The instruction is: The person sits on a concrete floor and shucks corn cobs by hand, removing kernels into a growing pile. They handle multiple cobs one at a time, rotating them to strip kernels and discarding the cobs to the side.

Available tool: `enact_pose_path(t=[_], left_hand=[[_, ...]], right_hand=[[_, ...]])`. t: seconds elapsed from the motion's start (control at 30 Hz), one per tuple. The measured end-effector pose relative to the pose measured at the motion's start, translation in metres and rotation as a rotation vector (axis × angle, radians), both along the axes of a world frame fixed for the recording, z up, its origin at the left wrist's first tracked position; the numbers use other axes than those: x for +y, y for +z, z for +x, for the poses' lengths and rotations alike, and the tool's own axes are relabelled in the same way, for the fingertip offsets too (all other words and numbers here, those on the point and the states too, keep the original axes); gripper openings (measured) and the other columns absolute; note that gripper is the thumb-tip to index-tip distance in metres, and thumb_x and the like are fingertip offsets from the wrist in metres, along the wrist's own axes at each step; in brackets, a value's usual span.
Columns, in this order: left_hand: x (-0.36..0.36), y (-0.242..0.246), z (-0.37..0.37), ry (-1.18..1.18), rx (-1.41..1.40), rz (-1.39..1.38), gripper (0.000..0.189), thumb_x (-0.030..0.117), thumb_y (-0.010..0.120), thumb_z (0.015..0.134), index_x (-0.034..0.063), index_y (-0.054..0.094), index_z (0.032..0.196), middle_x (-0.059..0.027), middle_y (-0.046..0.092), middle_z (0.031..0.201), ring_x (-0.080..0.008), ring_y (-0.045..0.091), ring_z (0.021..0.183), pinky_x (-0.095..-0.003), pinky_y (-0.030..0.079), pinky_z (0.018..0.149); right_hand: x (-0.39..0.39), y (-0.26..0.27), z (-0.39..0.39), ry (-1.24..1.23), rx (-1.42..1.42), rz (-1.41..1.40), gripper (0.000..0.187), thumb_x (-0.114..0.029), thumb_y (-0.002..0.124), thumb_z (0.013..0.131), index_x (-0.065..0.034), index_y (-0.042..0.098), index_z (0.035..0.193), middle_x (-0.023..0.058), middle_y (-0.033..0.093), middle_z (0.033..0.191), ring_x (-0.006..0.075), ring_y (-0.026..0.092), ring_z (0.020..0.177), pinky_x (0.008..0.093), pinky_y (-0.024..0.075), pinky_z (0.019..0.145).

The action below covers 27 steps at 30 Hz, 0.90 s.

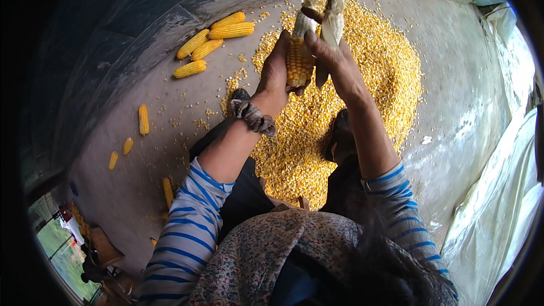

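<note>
My left hand (274, 68) is closed around an ear of corn (300, 63), with yellow kernels on its lower part and a bare, pale upper part. My right hand (333, 57) is at the ear's right side, its thumb near the kernels. It grips a pale, dry corn cob with husk (332, 25), held upright beside the ear. A dark, narrow piece (312, 14) crosses between the two tops; what it is I cannot tell. Below both hands spreads a large heap of loose corn kernels (293, 153).
Several whole yellow ears (231, 30) lie on the concrete floor (459, 72) at upper left, and more ears (143, 119) lie farther left. My shoes (340, 136) stand at the heap. A wall lined with dark sheeting (127, 17) rises at left; pale plastic sheeting (488, 204) hangs at right.
</note>
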<state>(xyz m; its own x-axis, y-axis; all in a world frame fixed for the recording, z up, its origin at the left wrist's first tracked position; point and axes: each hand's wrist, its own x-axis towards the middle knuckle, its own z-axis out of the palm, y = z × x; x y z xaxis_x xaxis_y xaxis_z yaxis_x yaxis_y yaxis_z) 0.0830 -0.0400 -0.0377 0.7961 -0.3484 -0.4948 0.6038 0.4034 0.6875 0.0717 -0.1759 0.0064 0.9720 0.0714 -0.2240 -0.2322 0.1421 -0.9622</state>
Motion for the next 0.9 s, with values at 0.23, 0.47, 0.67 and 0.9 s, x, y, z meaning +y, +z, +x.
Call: enact_pose_path(t=[0.23,0.47,0.67,0.9], left_hand=[[-0.025,-0.013,-0.015,0.304,-0.047,0.144,0.057,0.058,0.051,0.091,0.0079,0.06,0.117,0.0023,0.062,0.094,-0.0085,0.057,0.082,-0.0242,0.045,0.068],[-0.023,-0.031,-0.025,0.236,0.001,0.228,0.054,0.059,0.048,0.092,0.0125,0.058,0.116,0.0042,0.062,0.09,-0.0091,0.057,0.071,-0.0242,0.045,0.057],[-0.029,-0.008,-0.023,0.201,0.035,0.103,0.045,0.057,0.049,0.092,0.0158,0.058,0.108,0.003,0.061,0.082,-0.009,0.059,0.067,-0.0249,0.046,0.055],[-0.004,-0.014,-0.004,-0.03,-0.134,0.078,0.052,0.06,0.045,0.093,0.012,0.059,0.107,-0.0017,0.064,0.078,-0.0139,0.061,0.062,-0.0267,0.049,0.049]], right_hand=[[0.03,-0.04,0.002,-0.307,-0.236,-0.213,0.036,-0.007,0.065,0.081,0.0015,0.059,0.115,0.0143,0.069,0.097,0.022,0.066,0.091,0.0326,0.0507,0.082],[0.023,-0.06,0.01,-0.288,-0.112,-0.299,0.034,-0.015,0.067,0.084,-0.0024,0.06,0.115,0.0155,0.069,0.098,0.0224,0.067,0.086,0.0341,0.0514,0.078],[0.016,-0.063,0.015,-0.411,-0.189,-0.047,0.031,-0.014,0.066,0.087,-0.0029,0.056,0.114,0.0083,0.067,0.095,0.0162,0.063,0.081,0.0291,0.0509,0.072],[-0.001,-0.016,-0.001,-0.076,-0.054,-0.061,0.063,-0.048,0.07,0.083,-0.0004,0.051,0.12,0.0095,0.064,0.095,0.0148,0.061,0.081,0.0267,0.0495,0.065]])
